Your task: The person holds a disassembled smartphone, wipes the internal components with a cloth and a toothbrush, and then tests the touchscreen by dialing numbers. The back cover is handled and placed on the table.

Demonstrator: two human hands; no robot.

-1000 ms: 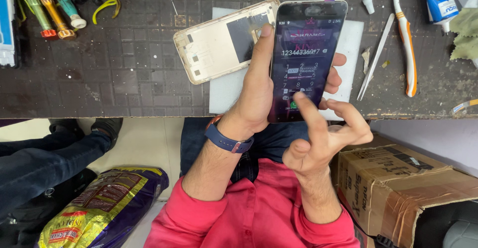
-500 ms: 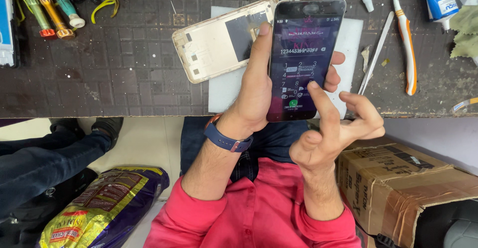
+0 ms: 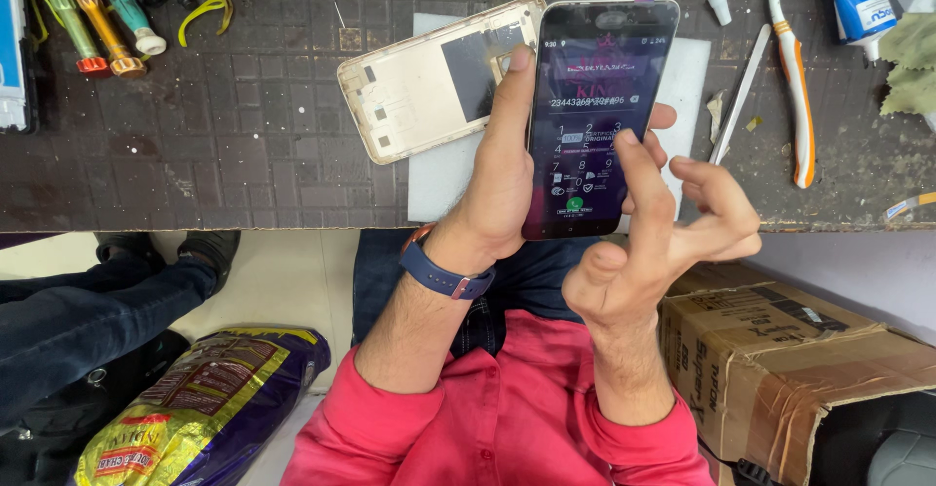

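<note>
At centre frame the left hand (image 3: 502, 189) grips a lit smartphone (image 3: 597, 116), while the open right hand (image 3: 663, 242) touches its on-screen dial pad with the forefinger. A digit string is already entered. Beyond, the phone's gold back cover (image 3: 434, 81) lies detached on the dark surface (image 3: 224, 145), reassembly seemingly pending.

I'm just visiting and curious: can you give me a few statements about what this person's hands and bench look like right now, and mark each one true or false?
1. The left hand holds a smartphone with its screen lit. True.
2. The right hand grips a screwdriver. False: it holds nothing; its forefinger touches the phone's screen.
3. A gold phone back cover lies on the dark bench. True.
4. The toothbrush lies left of the phone. False: it lies to the right.
5. The wrist band is on the left wrist. True.
</note>
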